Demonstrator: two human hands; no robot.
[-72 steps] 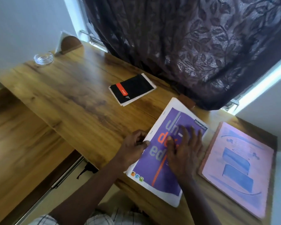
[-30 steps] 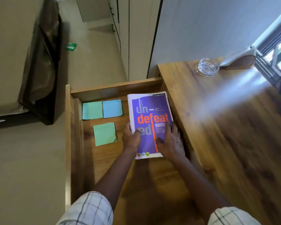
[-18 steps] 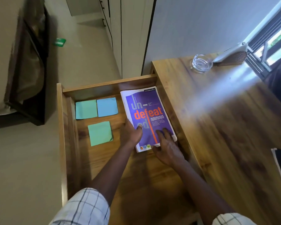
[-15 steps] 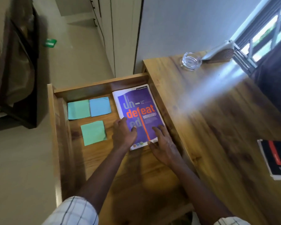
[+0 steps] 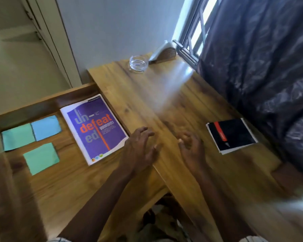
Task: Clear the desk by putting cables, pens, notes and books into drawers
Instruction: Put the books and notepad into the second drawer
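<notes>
Hands are both empty here, fingers spread and slack, nothing gripped; the left hand (image 5: 140,149) hangs over the seam where the desk (image 5: 147,95) meets the open drawer (image 5: 63,180), the right hand (image 5: 191,147) floats over bare desk wood; whether either palm touches the surface I cannot tell, since both are motion-blurred. Purple book (image 5: 94,128) lies flat in the drawer, tucked against the wall nearest the desk, with three sticky notes (image 5: 31,138) lying apart from it further left; that one looks put away. Now the thing that matters: the black notebook (image 5: 232,135) with the red stripe sits on the desk to the right of the right hand, near it but not touching, its far corner close to the dark curtain (image 5: 260,67); the right hand is clearly the nearer, the left is well apart with the right hand between. The notebook's long axis runs on a slant, from its upper left corner down toward the curtain side, so the near edge faces the right fingertips at an angle; my read is a short sideways reach by the right hand, then a carry leftward across to the drawer. A glass ashtray (image 5: 138,63) stands at the far end, well clear of that path.
</notes>
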